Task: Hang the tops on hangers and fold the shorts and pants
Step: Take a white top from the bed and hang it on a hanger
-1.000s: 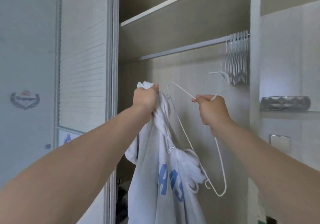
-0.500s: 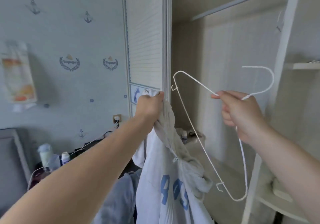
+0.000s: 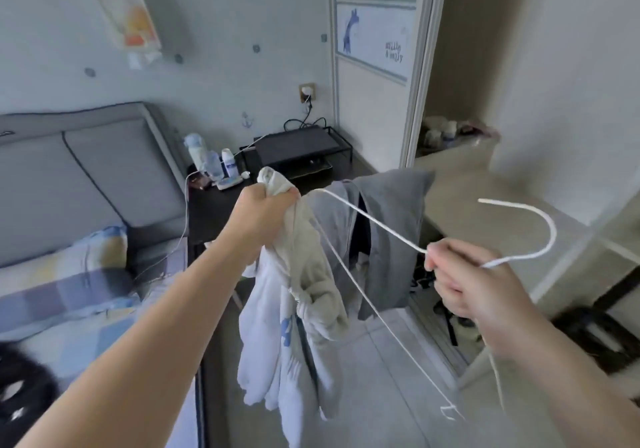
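**Top in L hand, hanger in R, not yet joined**

L hand: fist closed tight round a bunched bit of the white top, held up near mid-frame. Rest of the top hangs straight down below the fist, w/ blue print showing on the front.

R hand: fingers curled round the white wire hanger at the base of its hook. The hook arcs up & to the right of the hand. One arm of the hanger runs up-left, its end just beside the L fist & the top; can't tell if it touches. Another wire runs down towards bottom right. Hanger is outside the top, not threaded in.

Behind, between the hands: grey garment draped over sth. Left: bed w/ checked bedding. By it, dark nightstand w/ bottles.
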A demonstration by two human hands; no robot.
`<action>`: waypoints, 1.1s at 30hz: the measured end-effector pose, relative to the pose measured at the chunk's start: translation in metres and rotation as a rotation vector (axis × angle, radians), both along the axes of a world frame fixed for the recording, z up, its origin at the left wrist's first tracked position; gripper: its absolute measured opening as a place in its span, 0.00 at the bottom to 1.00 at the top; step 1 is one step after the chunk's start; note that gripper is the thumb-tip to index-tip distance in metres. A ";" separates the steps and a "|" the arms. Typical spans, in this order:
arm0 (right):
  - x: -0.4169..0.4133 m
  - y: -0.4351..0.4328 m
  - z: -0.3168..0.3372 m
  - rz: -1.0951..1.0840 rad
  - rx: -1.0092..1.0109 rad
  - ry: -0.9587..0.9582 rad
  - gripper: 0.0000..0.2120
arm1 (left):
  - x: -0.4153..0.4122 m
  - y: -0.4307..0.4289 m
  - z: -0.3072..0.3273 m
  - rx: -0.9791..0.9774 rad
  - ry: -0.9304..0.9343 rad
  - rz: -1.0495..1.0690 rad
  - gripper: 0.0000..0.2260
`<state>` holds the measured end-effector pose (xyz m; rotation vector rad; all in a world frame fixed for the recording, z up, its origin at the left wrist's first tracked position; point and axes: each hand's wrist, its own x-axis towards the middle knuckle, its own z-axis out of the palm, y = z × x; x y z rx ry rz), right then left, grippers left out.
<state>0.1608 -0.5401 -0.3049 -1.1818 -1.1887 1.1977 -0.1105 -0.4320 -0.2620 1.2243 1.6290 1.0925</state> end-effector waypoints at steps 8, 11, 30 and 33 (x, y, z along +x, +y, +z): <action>-0.035 -0.023 -0.052 0.246 -0.150 -0.111 0.19 | -0.040 -0.031 -0.043 -0.008 0.133 0.068 0.13; -0.037 -0.032 -0.061 0.309 -0.175 -0.138 0.19 | -0.048 -0.038 -0.052 0.032 0.236 0.041 0.09; -0.060 -0.007 -0.096 0.034 0.072 -0.219 0.17 | 0.049 -0.085 -0.063 -0.016 0.207 -0.441 0.04; -0.055 -0.009 -0.100 0.057 0.053 -0.134 0.17 | 0.065 -0.091 -0.070 -0.118 0.257 -0.539 0.08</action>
